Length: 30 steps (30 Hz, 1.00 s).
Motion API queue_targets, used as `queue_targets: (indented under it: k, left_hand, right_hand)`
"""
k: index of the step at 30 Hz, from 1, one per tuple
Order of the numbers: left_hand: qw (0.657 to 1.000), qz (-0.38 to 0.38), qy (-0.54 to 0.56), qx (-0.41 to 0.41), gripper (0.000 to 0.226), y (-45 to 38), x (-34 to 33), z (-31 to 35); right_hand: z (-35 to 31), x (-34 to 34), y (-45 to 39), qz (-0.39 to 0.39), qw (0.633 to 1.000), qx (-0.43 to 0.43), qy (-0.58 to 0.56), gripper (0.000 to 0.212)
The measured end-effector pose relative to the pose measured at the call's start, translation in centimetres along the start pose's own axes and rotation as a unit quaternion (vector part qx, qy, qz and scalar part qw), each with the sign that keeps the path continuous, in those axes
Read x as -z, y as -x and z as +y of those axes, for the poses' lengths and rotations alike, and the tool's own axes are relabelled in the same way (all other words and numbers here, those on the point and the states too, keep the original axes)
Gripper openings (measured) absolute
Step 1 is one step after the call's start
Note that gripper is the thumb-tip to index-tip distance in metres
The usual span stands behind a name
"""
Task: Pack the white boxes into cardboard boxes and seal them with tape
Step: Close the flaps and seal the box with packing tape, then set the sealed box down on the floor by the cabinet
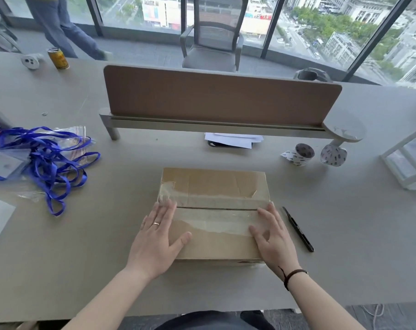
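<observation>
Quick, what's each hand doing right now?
Left hand: open, fingers flat on the taped brown cardboard box.
Right hand: open, flat on the same box.

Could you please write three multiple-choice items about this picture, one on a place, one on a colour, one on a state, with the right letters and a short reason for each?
1. Where does the black pen lie?
A. on top of the box
B. on the table, right of the cardboard box
C. beside the can

2. What colour are the lanyards?
A. red
B. green
C. blue

3. How is the cardboard box?
A. flaps closed, clear tape over the seam
B. flaps standing open
C. crushed flat

Answers:
1 B: the black pen lies on the table beside the right hand.
2 C: the lanyards are blue.
3 A: both hands, left hand too, press flat on the cardboard box, over the clear tape.
</observation>
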State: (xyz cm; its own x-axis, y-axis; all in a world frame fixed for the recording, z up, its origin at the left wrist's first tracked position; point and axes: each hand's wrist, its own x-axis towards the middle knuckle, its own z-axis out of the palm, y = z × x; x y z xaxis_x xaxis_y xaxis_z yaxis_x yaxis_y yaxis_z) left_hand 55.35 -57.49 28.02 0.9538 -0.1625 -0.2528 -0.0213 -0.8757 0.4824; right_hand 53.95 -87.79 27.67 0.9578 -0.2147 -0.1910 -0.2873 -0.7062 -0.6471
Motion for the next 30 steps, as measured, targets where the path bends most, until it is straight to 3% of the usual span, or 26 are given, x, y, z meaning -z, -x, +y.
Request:
queue_targets:
  k: [3,7,9,13,16,20,23,30]
  left_hand:
    - [0.977,0.041,0.192,0.082,0.104,1.3,-0.1,0.9]
    - [0.923,0.049,0.325,0.201,0.117,0.9,-0.5,0.6]
    - [0.892,0.027,0.383,0.238,0.108,0.5,-0.6,-0.1]
    - [0.814,-0.071,0.507,0.275,0.067,0.1,0.1,-0.5]
    - [0.783,-0.108,0.544,0.283,0.057,-0.2,0.6,-0.8]
    - [0.764,-0.088,0.567,0.295,0.057,-0.5,0.2,-0.9]
    - [0.759,-0.060,0.575,0.299,0.046,-0.7,-0.3,-0.6]
    - [0.796,-0.052,0.537,0.275,0.040,-2.2,1.1,0.8]
  right_hand:
    - [-0.4,0.1,1.1,0.008,0.976,-0.150,-0.158,0.083]
    - [-1.1,0.5,1.2,-0.047,0.939,-0.257,-0.224,0.047]
    - [-1.2,0.9,0.9,-0.072,0.920,-0.281,-0.264,0.039]
    - [-1.3,1.2,0.7,-0.096,0.887,-0.305,-0.332,0.041]
    - [-1.0,1.3,0.3,-0.110,0.878,-0.313,-0.345,0.041]
    - [-0.5,1.5,-0.2,-0.136,0.871,-0.313,-0.354,0.036]
    - [-0.2,1.3,-0.4,-0.136,0.870,-0.314,-0.357,0.035]
    - [-0.4,1.0,-0.1,-0.114,0.874,-0.313,-0.355,0.038]
